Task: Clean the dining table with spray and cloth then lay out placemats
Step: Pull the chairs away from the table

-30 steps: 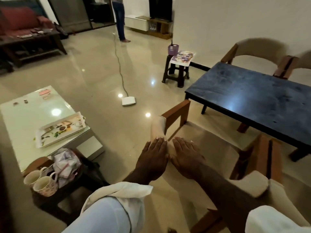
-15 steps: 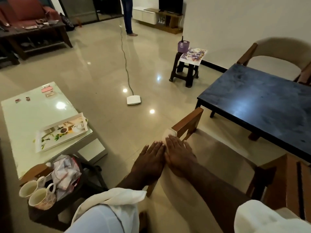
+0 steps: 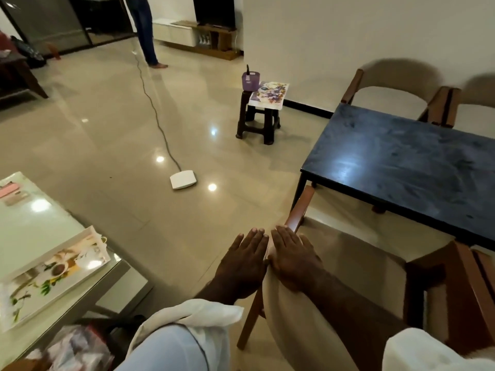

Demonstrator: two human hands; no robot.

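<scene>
hands: left hand, right hand lay flat at chair back; fingers straight, gripped nothing | dark desk stood just beyond chair | purple tub held dark stick; sat on stool well beyond chair

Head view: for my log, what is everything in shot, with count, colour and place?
dining table: one, dark top, right side.
chairs: at least three, cream with brown wood; one under the hands, two beyond the table.
stool: one, dark brown, by the wall.
box: one, purple, on the stool.
floral mat: one, white and purple, on the stool.
flat device: one, white, on the floor, cable attached.
low table: one, pale glass top, left.
tray: one, printed, on the low table.
bag: one, clear plastic, bottom left.
person: one, blue trousers, far end.
left hand: one, flat at the near chair's back edge.
right hand: one, flat on the same back.
</scene>
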